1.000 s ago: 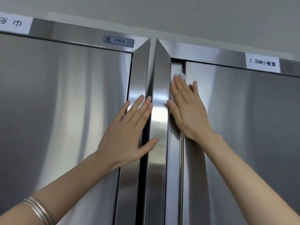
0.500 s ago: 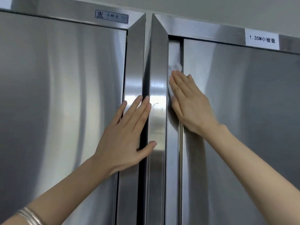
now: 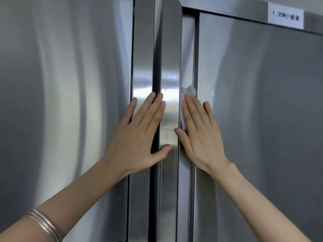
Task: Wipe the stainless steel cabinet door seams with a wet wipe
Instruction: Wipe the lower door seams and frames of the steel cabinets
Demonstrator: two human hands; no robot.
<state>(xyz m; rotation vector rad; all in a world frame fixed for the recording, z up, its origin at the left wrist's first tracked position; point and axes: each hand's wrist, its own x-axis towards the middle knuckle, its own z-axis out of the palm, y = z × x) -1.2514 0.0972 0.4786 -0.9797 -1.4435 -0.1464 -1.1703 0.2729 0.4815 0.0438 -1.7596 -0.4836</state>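
Hands laid flat on two adjoining stainless steel cabinets, viewed from the head camera. The left hand (image 3: pixel 138 137) spans the dark gap (image 3: pixel 155 67) between the left frame post (image 3: pixel 141 58) and the right frame post (image 3: pixel 170 58). Its fingers are straight and together, its thumb tip touches the right post, and its grip is wide and holds nothing. The right hand (image 3: pixel 201 137) presses the wet wipe (image 3: pixel 189 90) against the narrow inner strip (image 3: pixel 187 49), just beside the door seam (image 3: pixel 196 49). Its grip is also wide – fingers straight, not curled round the wipe – with the little finger resting on the right door (image 3: pixel 262 119). White folds of the wipe show beyond the fingertips and beside the index finger. A white printed label (image 3: pixel 285 15) sits on the frame above the right door; the left door (image 3: pixel 61 102) fills the left side. Silver bangles (image 3: pixel 44 224) circle the left forearm.
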